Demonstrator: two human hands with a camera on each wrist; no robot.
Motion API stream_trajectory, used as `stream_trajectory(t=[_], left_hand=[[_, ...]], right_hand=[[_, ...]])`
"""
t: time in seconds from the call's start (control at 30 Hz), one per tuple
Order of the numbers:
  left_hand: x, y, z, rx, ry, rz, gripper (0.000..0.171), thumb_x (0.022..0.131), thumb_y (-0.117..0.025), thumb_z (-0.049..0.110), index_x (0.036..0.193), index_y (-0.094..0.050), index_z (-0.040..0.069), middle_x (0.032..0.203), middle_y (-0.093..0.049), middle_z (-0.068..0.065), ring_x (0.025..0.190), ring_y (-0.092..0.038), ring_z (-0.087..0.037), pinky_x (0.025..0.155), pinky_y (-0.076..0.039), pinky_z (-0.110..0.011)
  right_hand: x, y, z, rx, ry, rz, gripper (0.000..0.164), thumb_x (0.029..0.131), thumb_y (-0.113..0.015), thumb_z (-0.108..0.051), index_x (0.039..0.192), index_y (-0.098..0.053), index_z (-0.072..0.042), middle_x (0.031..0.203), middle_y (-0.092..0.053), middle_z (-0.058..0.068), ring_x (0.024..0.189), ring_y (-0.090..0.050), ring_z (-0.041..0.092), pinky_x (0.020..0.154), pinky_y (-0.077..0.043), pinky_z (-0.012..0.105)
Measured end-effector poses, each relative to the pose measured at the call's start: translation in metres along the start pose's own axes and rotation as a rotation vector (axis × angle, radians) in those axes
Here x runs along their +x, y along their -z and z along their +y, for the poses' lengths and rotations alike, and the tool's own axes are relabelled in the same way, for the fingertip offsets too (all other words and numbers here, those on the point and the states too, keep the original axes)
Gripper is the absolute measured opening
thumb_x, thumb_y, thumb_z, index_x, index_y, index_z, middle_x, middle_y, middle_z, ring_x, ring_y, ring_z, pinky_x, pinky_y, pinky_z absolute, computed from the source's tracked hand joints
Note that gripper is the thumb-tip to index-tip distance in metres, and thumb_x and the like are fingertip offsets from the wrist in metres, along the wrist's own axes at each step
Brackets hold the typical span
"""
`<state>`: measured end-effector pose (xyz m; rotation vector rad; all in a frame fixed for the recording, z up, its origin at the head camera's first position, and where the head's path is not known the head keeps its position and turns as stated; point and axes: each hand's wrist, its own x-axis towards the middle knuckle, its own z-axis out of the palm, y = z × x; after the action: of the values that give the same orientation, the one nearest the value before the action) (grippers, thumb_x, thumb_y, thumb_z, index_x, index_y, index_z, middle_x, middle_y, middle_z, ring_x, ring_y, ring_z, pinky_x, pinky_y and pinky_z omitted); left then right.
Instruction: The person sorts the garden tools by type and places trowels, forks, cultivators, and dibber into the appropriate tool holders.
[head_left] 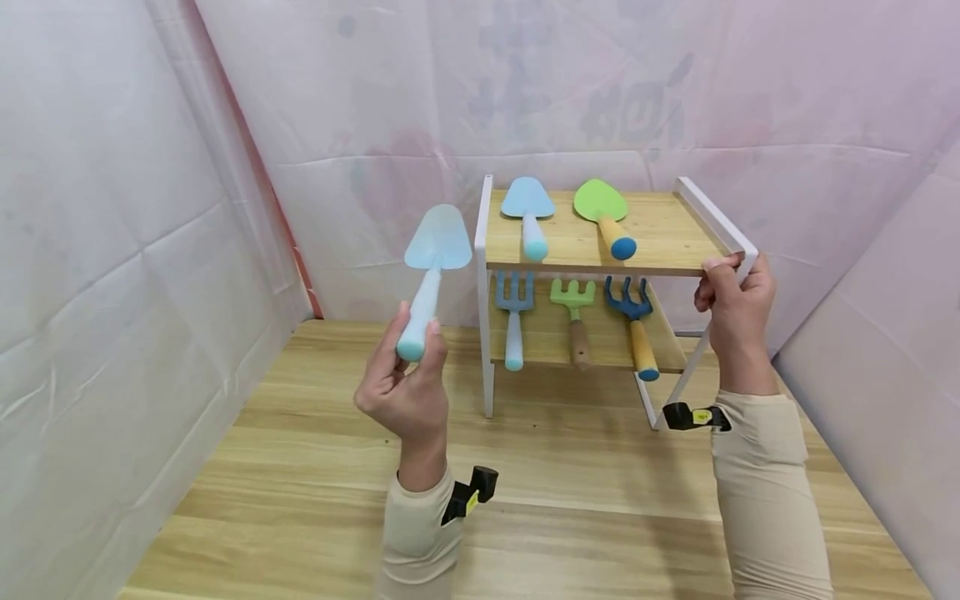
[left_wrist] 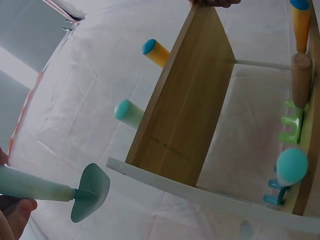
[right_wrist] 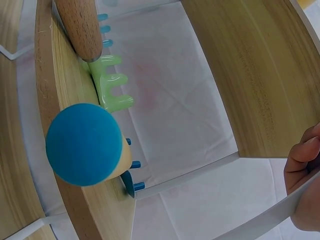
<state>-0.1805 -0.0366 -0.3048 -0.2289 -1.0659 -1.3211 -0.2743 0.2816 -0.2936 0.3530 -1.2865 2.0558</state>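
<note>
My left hand [head_left: 408, 392] pinches a light-blue garden trowel [head_left: 438, 242] by its pale handle, blade upward, left of a two-tier wooden shelf [head_left: 675, 242]. In the left wrist view the same trowel [left_wrist: 90, 192] points toward the shelf's white side frame. My right hand [head_left: 738, 312] grips the front right corner of the shelf, thumb at the top board's edge. On the top board lie another light-blue trowel [head_left: 528, 200] and a green trowel [head_left: 600, 202] with a yellow handle. The lower board bears a blue fork [head_left: 514, 300], a green fork [head_left: 573, 298] and a dark-blue fork [head_left: 632, 307].
The shelf stands on a wood-grain table [head_left: 315, 500] on white metal legs [head_left: 488, 392]. Pale sheeting [head_left: 337, 100] hangs behind and on both sides. Tool handles jut forward past the board edges, such as the blue-ended handle [right_wrist: 85, 145] in the right wrist view.
</note>
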Motion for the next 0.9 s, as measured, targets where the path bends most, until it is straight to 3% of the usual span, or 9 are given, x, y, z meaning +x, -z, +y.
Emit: stream_trajectory(t=[0.33,0.7,0.9], left_hand=[[0.002,-0.029,0.002,-0.058,0.004,-0.062,0.025,0.070,-0.076,0.002,0.091,-0.070,-0.009,0.089,-0.069,-0.015,0.074,-0.067,-0.027,0.060,-0.054,-0.031],[-0.004,-0.059,0.001,-0.092,-0.118,-0.111,0.026,0.068,-0.076,-0.003,0.091,-0.069,-0.013,0.089,-0.068,-0.019,0.078,-0.067,-0.029,0.067,-0.054,-0.037],[-0.008,-0.072,0.001,-0.042,-0.189,-0.133,0.026,0.070,-0.076,0.000,0.091,-0.069,-0.012,0.089,-0.068,-0.019,0.081,-0.067,-0.026,0.070,-0.054,-0.035]], right_hand=[[0.001,0.000,0.000,0.006,0.002,-0.003,0.014,0.082,-0.056,0.009,0.076,-0.049,-0.002,0.046,-0.043,0.008,0.035,-0.041,0.013,0.033,-0.033,0.019],[0.000,0.001,0.000,-0.027,0.000,-0.004,0.014,0.083,-0.057,0.006,0.078,-0.049,-0.004,0.047,-0.043,0.008,0.036,-0.041,0.013,0.034,-0.034,0.019],[-0.001,0.001,-0.001,-0.035,-0.010,-0.003,0.013,0.083,-0.057,0.006,0.078,-0.049,-0.003,0.047,-0.043,0.008,0.036,-0.041,0.013,0.034,-0.034,0.019]])
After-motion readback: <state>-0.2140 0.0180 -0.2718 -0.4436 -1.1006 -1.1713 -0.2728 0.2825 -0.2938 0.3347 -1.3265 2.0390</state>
